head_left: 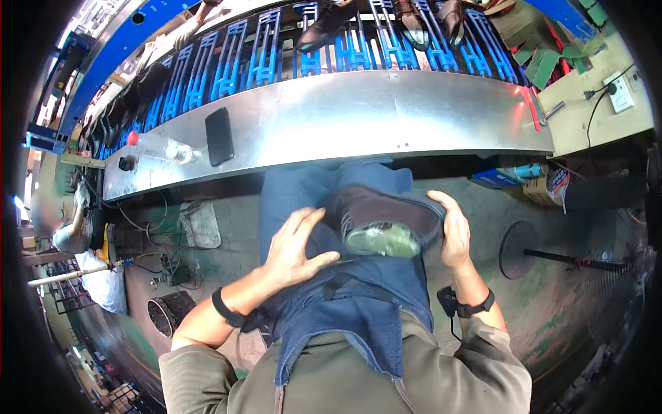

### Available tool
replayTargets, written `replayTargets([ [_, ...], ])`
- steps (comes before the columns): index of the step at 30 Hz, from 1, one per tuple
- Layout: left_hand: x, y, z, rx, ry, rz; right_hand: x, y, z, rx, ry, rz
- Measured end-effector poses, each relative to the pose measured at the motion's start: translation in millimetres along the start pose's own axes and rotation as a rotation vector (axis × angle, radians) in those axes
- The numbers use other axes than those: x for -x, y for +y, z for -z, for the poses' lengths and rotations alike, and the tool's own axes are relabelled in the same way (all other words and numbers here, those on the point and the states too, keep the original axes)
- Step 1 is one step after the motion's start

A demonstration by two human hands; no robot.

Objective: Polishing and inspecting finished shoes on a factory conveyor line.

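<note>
Shoe [383, 217], dark and blurred, with pale green patch on near side, above blue-clad lap [283, 193]. Left hand [293, 252], spread wide, just beside shoe's left end. Right hand [453, 231], curved at right end; cannot tell if gripping. Ahead: metal ledge [331, 117], black phone [220, 136] on top.

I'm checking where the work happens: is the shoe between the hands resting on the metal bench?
No: the shoe is over the person's lap, on the near side of the metal bench.
</note>
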State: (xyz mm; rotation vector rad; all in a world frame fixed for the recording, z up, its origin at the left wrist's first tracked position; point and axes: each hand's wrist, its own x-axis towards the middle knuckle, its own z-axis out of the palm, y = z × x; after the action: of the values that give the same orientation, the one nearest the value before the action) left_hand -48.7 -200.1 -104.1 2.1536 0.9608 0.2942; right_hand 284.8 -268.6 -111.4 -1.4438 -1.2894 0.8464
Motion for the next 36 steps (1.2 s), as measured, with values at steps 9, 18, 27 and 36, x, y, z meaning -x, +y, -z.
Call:
replayTargets([
  [9, -114, -33, -34, 0.239, 0.249, -0.517, -53, 1, -25, 0.074, 0.186, -0.042],
  [18, -237, -133, 121, 1.305, 0.527, 0.474, -379, 26, -124, -0.154, -0.214, -0.394],
  [27, -331, -416, 285, -0.568, 0.746, 0.663, -541, 146, -292, -0.532, 0.087, -0.609],
  [36, -282, -309, 220, -0.554, 0.584, 0.324, -483, 111, -218, -0.494, 0.123, -0.548],
])
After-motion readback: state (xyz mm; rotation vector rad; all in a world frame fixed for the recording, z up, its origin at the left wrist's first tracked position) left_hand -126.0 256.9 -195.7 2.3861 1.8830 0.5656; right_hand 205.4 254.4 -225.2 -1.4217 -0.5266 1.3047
